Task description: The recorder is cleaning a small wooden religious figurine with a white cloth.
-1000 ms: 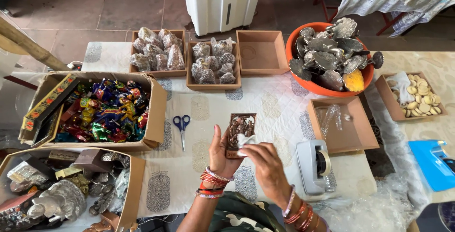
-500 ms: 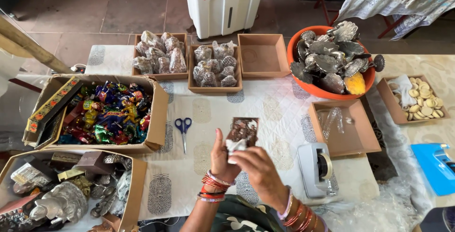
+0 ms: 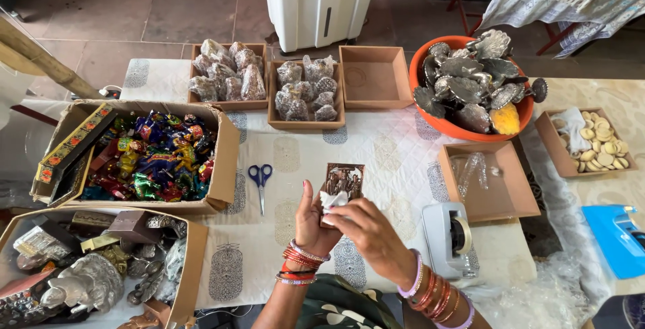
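My left hand (image 3: 311, 221) and my right hand (image 3: 366, 229) hold a small rectangular brown plaque (image 3: 343, 180) with raised figures, upright above the table. A bit of white paper or tape (image 3: 334, 199) sits at its lower edge, pinched between my fingers. Blue-handled scissors (image 3: 260, 180) lie on the patterned white tablecloth (image 3: 396, 161) just left of my hands. A white tape dispenser (image 3: 449, 235) stands to the right of my right hand.
At the back stand two trays of wrapped items (image 3: 226, 74) (image 3: 306, 90), an empty brown tray (image 3: 373, 77) and an orange bowl (image 3: 451, 125) of silver pieces. Left: a carton of coloured wrapped pieces (image 3: 151, 158) and a carton of metal figures (image 3: 87, 268). Right: a tray with plastic bags (image 3: 485, 180), a tray of pale discs (image 3: 594, 142).
The plaque has stayed between my hands while my fingers shifted slightly along its lower edge. Nothing else on the table has moved.
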